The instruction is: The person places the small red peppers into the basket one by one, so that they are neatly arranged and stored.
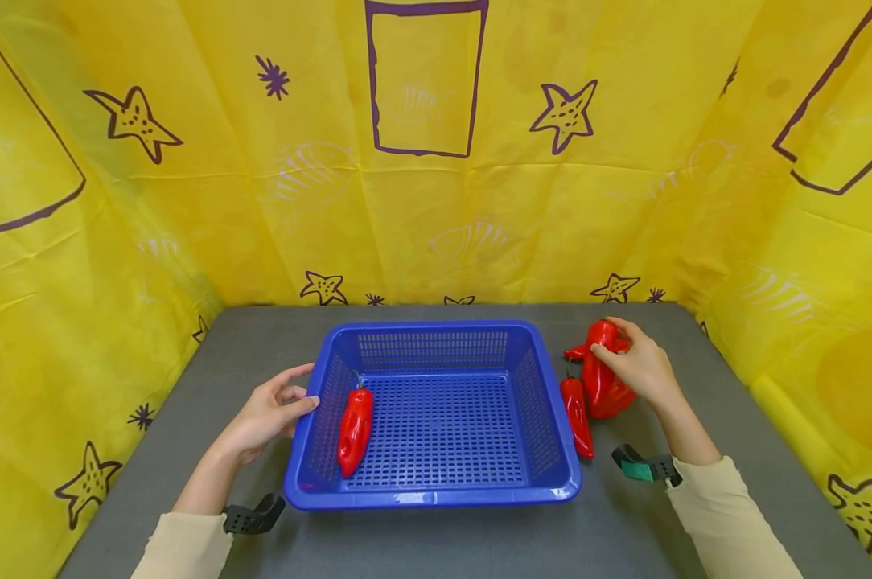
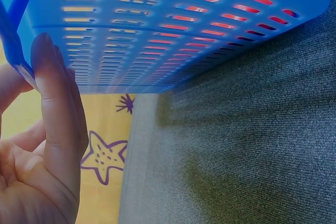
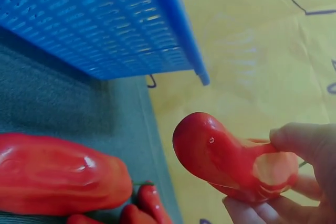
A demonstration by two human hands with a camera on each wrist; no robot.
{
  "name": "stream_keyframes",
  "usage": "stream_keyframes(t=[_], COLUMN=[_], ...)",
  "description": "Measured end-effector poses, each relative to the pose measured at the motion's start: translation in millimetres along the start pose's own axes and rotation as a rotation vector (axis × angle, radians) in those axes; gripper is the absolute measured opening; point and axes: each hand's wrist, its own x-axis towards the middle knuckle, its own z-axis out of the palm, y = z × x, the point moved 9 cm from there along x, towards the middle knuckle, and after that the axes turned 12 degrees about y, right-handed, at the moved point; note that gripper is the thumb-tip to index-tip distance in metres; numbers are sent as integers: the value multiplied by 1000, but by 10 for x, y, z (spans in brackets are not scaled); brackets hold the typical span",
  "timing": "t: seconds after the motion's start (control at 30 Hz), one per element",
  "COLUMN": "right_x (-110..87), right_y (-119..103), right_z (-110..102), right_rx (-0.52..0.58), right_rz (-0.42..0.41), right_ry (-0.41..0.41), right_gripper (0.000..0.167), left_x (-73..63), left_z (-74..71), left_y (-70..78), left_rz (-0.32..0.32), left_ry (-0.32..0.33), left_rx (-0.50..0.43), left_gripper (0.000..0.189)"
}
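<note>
My left hand [image 1: 268, 414] grips the left rim of a blue plastic basket [image 1: 432, 498], fingers outside the wall. The left wrist view shows a finger against the rim and the slotted outer wall [image 2: 131, 27]. One long red pepper [image 1: 355, 433] with a green stem lies inside the basket at the left. Beyond the right side, my right hand [image 1: 646, 368] holds another red pepper [image 3: 207, 148] near its stem end, between thumb and fingers, raised above the others. A large red pepper [image 3: 63, 174] lies on the table below it.
A slimmer red pepper [image 1: 577, 418] lies along the basket's right wall, and parts of other red peppers [image 1: 573, 353] show behind the held one. The dark grey table [image 1: 421, 547] is bounded by yellow patterned cloth [image 1: 421, 209] at the back and sides.
</note>
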Motion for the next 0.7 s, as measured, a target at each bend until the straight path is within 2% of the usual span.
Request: stream_keyframes(t=[0.33,0.7], right_x=[71,115], right_y=[-199,-470], right_z=[-23,-28], right_rx=[-13,35], right_rz=[-63,-128], right_ry=[-5,-5], right_gripper=[63,61], left_x=[-11,3], left_z=[0,3], left_y=[3,-16], left_rz=[0,-10], left_ry=[2,6], left_rx=[1,12], left_gripper=[69,69])
